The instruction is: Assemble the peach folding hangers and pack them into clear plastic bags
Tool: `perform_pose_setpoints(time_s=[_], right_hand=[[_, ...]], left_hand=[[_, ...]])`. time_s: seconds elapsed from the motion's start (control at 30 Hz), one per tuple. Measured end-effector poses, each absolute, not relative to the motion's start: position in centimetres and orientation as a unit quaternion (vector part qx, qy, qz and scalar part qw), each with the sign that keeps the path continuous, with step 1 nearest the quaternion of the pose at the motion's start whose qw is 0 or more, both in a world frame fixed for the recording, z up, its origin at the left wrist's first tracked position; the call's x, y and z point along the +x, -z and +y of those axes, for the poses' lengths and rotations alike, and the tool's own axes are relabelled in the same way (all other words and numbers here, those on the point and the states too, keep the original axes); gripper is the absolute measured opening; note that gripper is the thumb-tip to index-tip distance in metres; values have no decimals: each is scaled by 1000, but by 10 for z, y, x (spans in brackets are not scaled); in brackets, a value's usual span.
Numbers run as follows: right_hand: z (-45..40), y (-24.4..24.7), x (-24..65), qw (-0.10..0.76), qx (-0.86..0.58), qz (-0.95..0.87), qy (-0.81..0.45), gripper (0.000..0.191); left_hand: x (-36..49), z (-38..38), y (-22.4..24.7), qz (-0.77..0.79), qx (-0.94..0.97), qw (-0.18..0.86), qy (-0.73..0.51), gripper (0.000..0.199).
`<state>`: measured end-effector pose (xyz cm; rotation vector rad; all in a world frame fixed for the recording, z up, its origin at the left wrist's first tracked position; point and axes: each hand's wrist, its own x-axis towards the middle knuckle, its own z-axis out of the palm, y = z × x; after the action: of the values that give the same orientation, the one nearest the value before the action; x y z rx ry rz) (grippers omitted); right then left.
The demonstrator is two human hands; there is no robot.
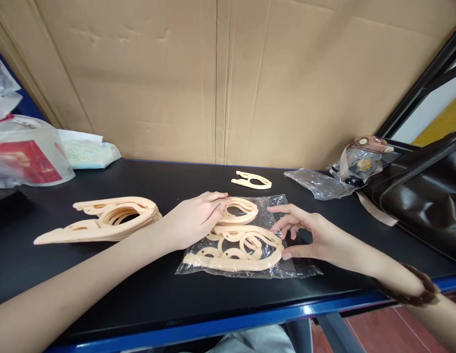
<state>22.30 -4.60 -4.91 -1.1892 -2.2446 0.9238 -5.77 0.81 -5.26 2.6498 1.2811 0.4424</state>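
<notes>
A clear plastic bag (pixel 301 269) lies flat on the black table, with cream folding hangers (pixel 231 264) in it. My left hand (pixel 198 215) rests on the bag's upper left part, fingers close together over one hanger's end; whether they grip anything is hidden. At the bag's right side is my right hand (pixel 301 230), its thumb and fingers apart, the thumb tip by the curved end of the lower hanger. A stack of similar cream hangers (pixel 121 220) sits left of the bag, behind my left forearm. One more folded hanger (pixel 252 180) lies beyond the bag.
An empty-looking clear bag (pixel 319 184) lies at the back right, near a transparent bottle (pixel 360 159) with a strap and a dark leather bag (pixel 422 191). At the left stand a plastic tub (pixel 33 152) and a soft packet (pixel 90 149). Cardboard (pixel 158 88) rises behind the table.
</notes>
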Motion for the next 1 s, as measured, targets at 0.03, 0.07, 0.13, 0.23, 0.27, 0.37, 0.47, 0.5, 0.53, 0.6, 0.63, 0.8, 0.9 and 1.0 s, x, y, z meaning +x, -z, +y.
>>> perform_pose_setpoints(time_s=[0.03,0.07,0.13,0.23,0.27,0.37,0.47,0.5,0.53,0.6,0.63,0.8,0.9,1.0], right_hand=[[-46,50,220,218,-434,-811,-326,65],[-47,50,217,219,-436,-813,-317,64],[-48,51,211,226,-434,-818,-304,65],[-49,53,204,241,-421,-821,-300,64],[-49,53,203,245,-418,-821,-302,64],[-48,54,199,253,-421,-814,-309,62],[-48,54,197,263,-421,-809,-314,57],[-48,55,197,265,-422,-808,-316,55],[-48,55,198,266,-423,-806,-318,55],[-48,55,200,257,-419,-805,-333,55],[-48,55,201,249,-415,-806,-340,56],[-39,42,218,234,-432,-829,-268,47],[-20,28,228,278,-463,-827,-157,37],[9,18,234,295,-480,-824,-62,29]], left_hand=[[-58,9,53,429,887,81,-148,55],[-58,9,54,430,887,79,-147,55],[-59,9,54,429,888,76,-145,55],[-60,10,54,425,892,70,-139,55],[-60,10,54,424,892,69,-137,55],[-59,10,53,427,892,68,-130,56],[-58,9,53,430,891,70,-130,55],[-59,9,53,431,890,71,-131,55],[-59,9,53,432,889,72,-133,55],[-59,8,53,431,890,72,-134,55],[-60,8,53,430,890,71,-135,55],[-59,8,53,431,891,59,-128,54],[-59,8,54,438,888,55,-129,55],[-59,9,54,436,888,56,-133,56]])
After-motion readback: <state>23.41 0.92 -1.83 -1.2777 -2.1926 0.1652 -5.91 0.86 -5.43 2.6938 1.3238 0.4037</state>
